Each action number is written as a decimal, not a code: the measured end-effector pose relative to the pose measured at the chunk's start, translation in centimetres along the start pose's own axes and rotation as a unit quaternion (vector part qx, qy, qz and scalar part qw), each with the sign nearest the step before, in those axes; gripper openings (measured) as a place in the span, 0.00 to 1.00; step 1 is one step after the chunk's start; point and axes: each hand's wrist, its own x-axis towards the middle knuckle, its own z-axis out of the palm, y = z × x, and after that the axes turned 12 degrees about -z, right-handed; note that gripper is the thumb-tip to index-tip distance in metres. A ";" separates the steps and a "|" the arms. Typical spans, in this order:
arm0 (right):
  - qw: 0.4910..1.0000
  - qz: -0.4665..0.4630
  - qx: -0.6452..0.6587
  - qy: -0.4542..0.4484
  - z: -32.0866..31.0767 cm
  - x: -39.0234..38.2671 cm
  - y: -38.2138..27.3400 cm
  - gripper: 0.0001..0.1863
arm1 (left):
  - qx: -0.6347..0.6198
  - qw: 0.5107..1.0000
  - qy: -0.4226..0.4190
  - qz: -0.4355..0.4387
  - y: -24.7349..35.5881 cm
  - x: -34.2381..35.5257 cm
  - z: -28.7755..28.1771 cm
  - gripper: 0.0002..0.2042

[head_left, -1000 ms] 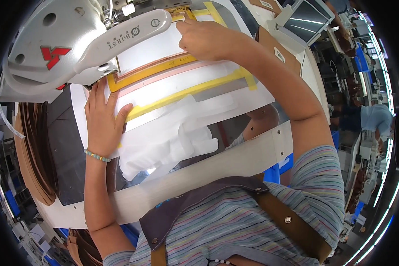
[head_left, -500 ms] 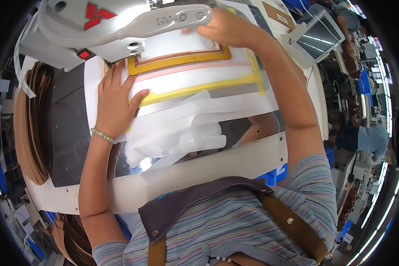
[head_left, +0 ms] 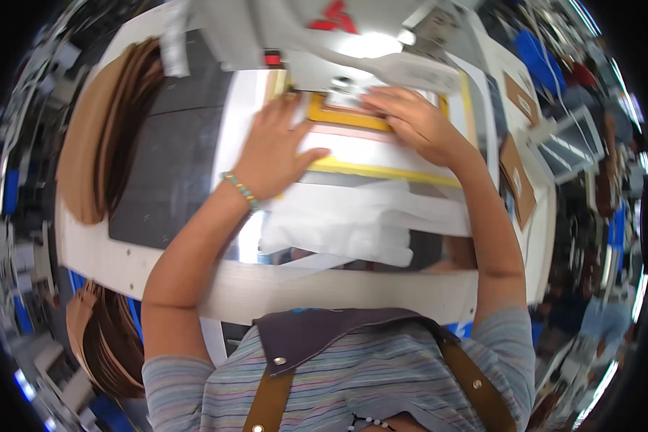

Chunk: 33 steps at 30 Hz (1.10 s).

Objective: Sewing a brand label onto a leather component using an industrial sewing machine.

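My left hand, slightly blurred, lies open with fingers spread on a white sheet with yellow tape, left of a yellow template frame. My right hand rests over that frame with fingers stretched out toward its middle; the fingertips are beside small pale metal machine parts. The white machine head, with a red emblem and a pale handle, overhangs the frame. Crumpled white strips lie on a reflective plate below my hands.
Brown curved pieces are stacked on the table at left and below it. Flat brown boards, a screen and a blue bin are at right. A person is at the far right.
My head's view has shifted, putting the table further right. My right hand has come down from the frame's far corner, its curled fingers now extended. My left hand stays beside the frame.
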 end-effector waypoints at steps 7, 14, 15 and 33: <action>0.980 0.111 0.013 0.165 -2.0 -3.5 0.6 0.26 | 0.023 0.997 0.063 -0.039 -5.6 0.9 -4.8 0.27; 0.936 0.126 0.075 0.319 -2.1 -4.1 2.1 0.23 | 0.224 0.919 0.138 -0.295 -23.1 -0.2 -16.1 0.12; 0.932 0.120 0.070 0.335 -2.1 -4.5 2.6 0.23 | 0.234 0.907 0.101 -0.336 -24.7 -0.8 -17.0 0.12; 0.941 0.106 0.014 0.321 -0.8 -4.2 2.8 0.15 | -0.415 0.700 0.426 -0.396 -38.1 -1.6 -16.5 0.13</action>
